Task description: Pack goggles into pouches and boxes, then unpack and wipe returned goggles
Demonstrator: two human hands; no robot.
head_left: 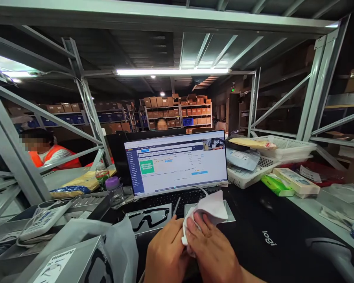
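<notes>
In the middle front, my two hands are pressed together around a white wiping cloth [215, 206]. My right hand [214, 245] lies over it with fingers bent, pinning the cloth. Under and beside it, my left hand [166, 251] is closed, its fingertips against the cloth. A thin grey strip [176, 206] sticks up by the left fingers; whether it belongs to something inside the cloth is hidden. Just behind are a flat Wakening box [149, 220] with a glasses picture and a second pale flat box [230, 212], partly covered by the cloth.
A monitor [179, 165] stands behind a keyboard [162, 198]. At left are a grey Wakening carton [73, 263], a purple-capped bottle [115, 190] and packets. White baskets [244, 175], a black desk mat [259, 255] and a scanner [333, 247] are right. A person [54, 153] sits beyond.
</notes>
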